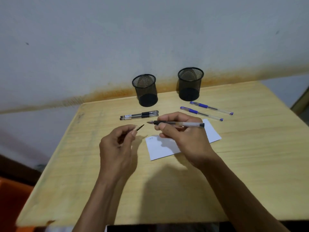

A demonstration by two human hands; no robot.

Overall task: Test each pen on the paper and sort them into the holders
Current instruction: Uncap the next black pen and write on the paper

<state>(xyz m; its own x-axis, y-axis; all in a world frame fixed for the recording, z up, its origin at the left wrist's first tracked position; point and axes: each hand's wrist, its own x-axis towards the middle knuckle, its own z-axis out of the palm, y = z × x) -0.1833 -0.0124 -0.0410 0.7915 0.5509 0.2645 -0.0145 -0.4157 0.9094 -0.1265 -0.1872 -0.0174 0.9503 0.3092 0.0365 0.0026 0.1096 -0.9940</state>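
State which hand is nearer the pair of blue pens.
Right. The right hand, holding an uncapped pen, sits just in front of the blue pens. The left hand, pinching the cap, is farther off, to their left.

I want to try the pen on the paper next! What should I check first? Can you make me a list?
1. Cap off: ok. The left hand pinches the small dark pen cap, and the tip is bare.
2. Pen held: ok. The right hand grips the clear-barrelled black pen.
3. Tip on paper: not ok. It points left, above the table, beside the white sheet of paper.
4. Room to write: ok. The sheet has bare white space.
5. Holders ready: ok. Both black mesh pen holders stand upright.
6. Does the ink work: cannot tell.
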